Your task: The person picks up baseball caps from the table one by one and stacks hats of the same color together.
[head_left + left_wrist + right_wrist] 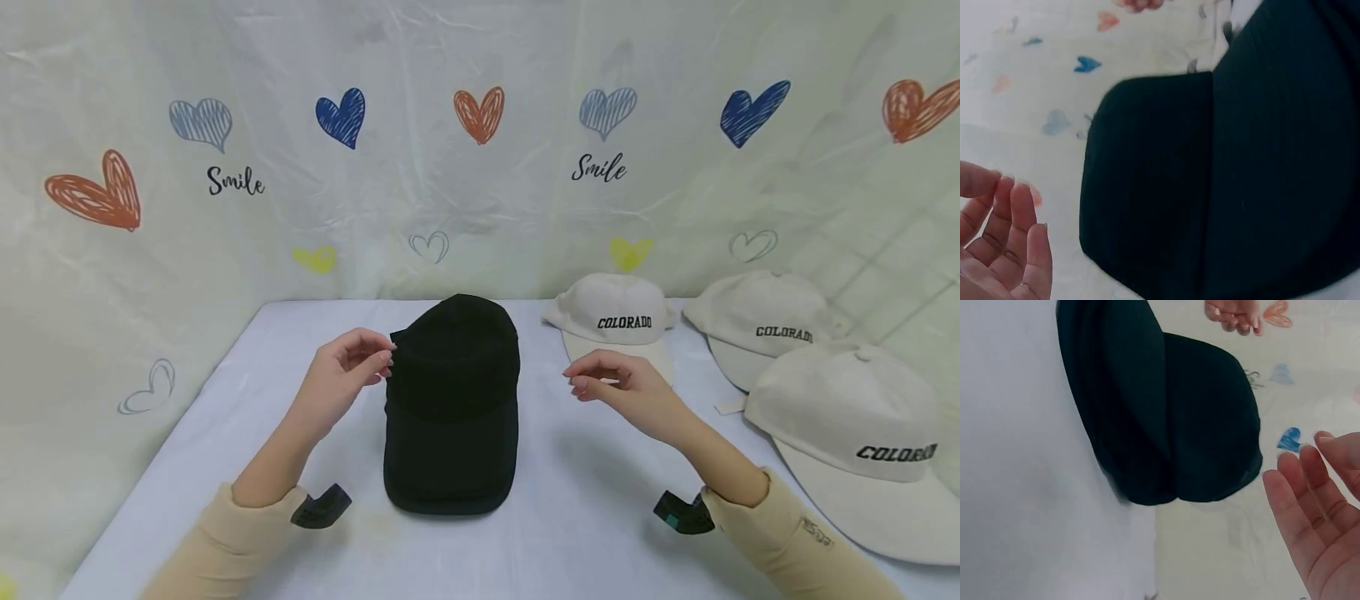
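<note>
A black baseball cap [452,392] rests on the white table with its brim toward me. In the right wrist view, the brim of the black cap [1210,419] shows layered edges; I cannot tell whether more than one cap is stacked there. My left hand [341,371] hovers by the cap's left side, its fingers loosely bent around nothing. In the left wrist view there is a gap between the left hand [1007,244] and the cap. Farther to the right, my right hand [626,392] is raised over the table, also loosely bent and holding nothing.
A white cap [618,312] lettered COLORADO sits at the back right. Two more such caps, one behind [772,312] and one nearer [840,408], lie at the right edge. A pale cloth [525,200] printed with hearts hangs behind the white table [585,550].
</note>
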Motion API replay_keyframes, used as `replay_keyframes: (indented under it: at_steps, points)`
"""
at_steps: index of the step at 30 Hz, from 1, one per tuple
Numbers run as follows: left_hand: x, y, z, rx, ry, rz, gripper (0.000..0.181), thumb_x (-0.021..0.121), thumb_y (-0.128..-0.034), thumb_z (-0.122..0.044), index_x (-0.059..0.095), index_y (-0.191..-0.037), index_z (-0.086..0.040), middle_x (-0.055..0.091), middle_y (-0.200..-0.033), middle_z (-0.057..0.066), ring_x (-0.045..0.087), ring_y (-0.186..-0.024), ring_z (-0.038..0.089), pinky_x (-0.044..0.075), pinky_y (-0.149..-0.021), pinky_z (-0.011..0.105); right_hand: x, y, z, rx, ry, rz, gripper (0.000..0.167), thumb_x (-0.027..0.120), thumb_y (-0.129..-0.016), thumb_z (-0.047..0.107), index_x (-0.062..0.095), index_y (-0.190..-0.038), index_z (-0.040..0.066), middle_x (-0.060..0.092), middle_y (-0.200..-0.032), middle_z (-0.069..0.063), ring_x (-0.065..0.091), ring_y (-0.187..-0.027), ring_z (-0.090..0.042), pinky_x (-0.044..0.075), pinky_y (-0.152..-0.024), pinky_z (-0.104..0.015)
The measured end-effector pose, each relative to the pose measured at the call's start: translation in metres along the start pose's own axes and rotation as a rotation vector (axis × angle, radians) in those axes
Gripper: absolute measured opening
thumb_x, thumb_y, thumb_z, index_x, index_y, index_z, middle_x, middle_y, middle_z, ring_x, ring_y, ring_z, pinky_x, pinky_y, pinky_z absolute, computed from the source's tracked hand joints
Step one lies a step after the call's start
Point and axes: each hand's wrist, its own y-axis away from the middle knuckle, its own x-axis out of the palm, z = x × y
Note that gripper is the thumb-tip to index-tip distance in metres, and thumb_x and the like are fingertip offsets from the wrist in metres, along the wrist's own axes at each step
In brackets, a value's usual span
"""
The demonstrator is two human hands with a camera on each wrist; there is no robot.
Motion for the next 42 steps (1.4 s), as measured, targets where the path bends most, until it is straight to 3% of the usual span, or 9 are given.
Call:
replay_keyframes:
  at_steps: [8, 13, 18, 20, 26, 30, 37, 40, 42]
  points:
    - [0.043, -0.002, -0.023, 0.214, 0.031, 0.117, 0.013, 0.064, -0.0992, -0.002, 0.066, -0.11, 0.005, 0.068, -0.098, 0.011, 0.066, -0.085, 0.029, 0.057, -0.081, 0.027, -0.023, 0.01, 0.006, -0.071, 0.006, -0.132, 0.014, 0.062, -0.098, -0.007, 0.069, -0.11, -0.006, 0.071, -0.102, 0.003, 0.071, -0.088, -0.014, 0.059, -0.08, -0.025]
    - [0.072, -0.012, -0.036, 0.269, 0.097, 0.207, 0.013, 0.065, -0.0988, -0.003, 0.066, -0.109, 0.005, 0.068, -0.097, 0.013, 0.067, -0.083, 0.027, 0.057, -0.079, 0.031, -0.038, 0.011, 0.005, -0.072, 0.004, -0.182, 0.016, 0.06, -0.099, -0.007, 0.071, -0.108, 0.001, 0.071, -0.098, 0.003, 0.07, -0.087, -0.01, 0.059, -0.079, -0.025]
    - [0.11, -0.03, -0.04, 0.175, 0.198, 0.362, 0.015, 0.064, -0.1002, -0.004, 0.066, -0.112, 0.006, 0.067, -0.098, 0.011, 0.065, -0.082, 0.019, 0.057, -0.079, 0.03, -0.054, 0.009, -0.002, -0.065, -0.001, -0.217, 0.018, 0.059, -0.1, -0.005, 0.071, -0.108, 0.006, 0.07, -0.096, 0.002, 0.068, -0.087, -0.01, 0.059, -0.079, -0.024]
    - [0.124, -0.038, -0.038, 0.132, 0.203, 0.388, 0.016, 0.064, -0.101, -0.005, 0.066, -0.114, 0.004, 0.067, -0.098, 0.011, 0.064, -0.082, 0.018, 0.057, -0.079, 0.031, -0.06, 0.008, -0.007, -0.059, -0.008, -0.231, 0.019, 0.059, -0.101, -0.004, 0.071, -0.109, 0.007, 0.07, -0.096, 0.003, 0.068, -0.087, -0.01, 0.058, -0.079, -0.023]
    - [0.161, -0.062, -0.034, 0.078, 0.183, 0.321, 0.016, 0.061, -0.1027, -0.006, 0.067, -0.116, 0.0, 0.066, -0.104, 0.014, 0.066, -0.089, 0.03, 0.056, -0.077, 0.029, -0.076, 0.009, -0.028, 0.006, -0.066, -0.318, 0.019, 0.062, -0.101, 0.0, 0.074, -0.107, 0.014, 0.072, -0.097, 0.007, 0.068, -0.088, -0.008, 0.057, -0.078, -0.02]
    - [0.185, -0.066, -0.041, 0.022, 0.207, 0.3, 0.018, 0.058, -0.1034, -0.004, 0.066, -0.12, -0.002, 0.062, -0.103, 0.009, 0.065, -0.093, 0.028, 0.055, -0.077, 0.027, -0.086, 0.009, -0.045, 0.061, -0.094, -0.358, 0.02, 0.063, -0.101, 0.002, 0.075, -0.105, 0.018, 0.071, -0.097, 0.007, 0.068, -0.089, -0.006, 0.057, -0.077, -0.019]
    - [0.222, -0.062, -0.039, -0.047, 0.153, 0.393, 0.019, 0.059, -0.1028, -0.005, 0.068, -0.119, -0.004, 0.068, -0.111, 0.009, 0.065, -0.101, 0.026, 0.052, -0.075, 0.022, -0.1, 0.011, -0.063, 0.197, -0.098, -0.415, 0.018, 0.061, -0.104, 0.012, 0.071, -0.104, 0.026, 0.068, -0.094, 0.009, 0.067, -0.087, -0.003, 0.057, -0.076, -0.017]
    - [0.233, -0.063, -0.033, -0.078, 0.065, 0.413, 0.023, 0.06, -0.1019, -0.007, 0.068, -0.123, -0.004, 0.069, -0.112, 0.006, 0.065, -0.099, 0.017, 0.052, -0.078, 0.023, -0.102, 0.01, -0.067, 0.265, -0.066, -0.405, 0.012, 0.06, -0.105, 0.015, 0.069, -0.112, 0.016, 0.067, -0.098, 0.009, 0.066, -0.088, -0.002, 0.057, -0.077, -0.019]
    - [0.24, -0.066, -0.028, -0.097, 0.025, 0.39, 0.027, 0.06, -0.1012, -0.007, 0.067, -0.127, -0.004, 0.07, -0.113, 0.004, 0.064, -0.099, 0.015, 0.051, -0.078, 0.023, -0.105, 0.008, -0.071, 0.319, -0.021, -0.38, 0.023, 0.058, -0.106, 0.019, 0.064, -0.124, 0.005, 0.065, -0.107, 0.004, 0.065, -0.09, -0.001, 0.057, -0.078, -0.018]
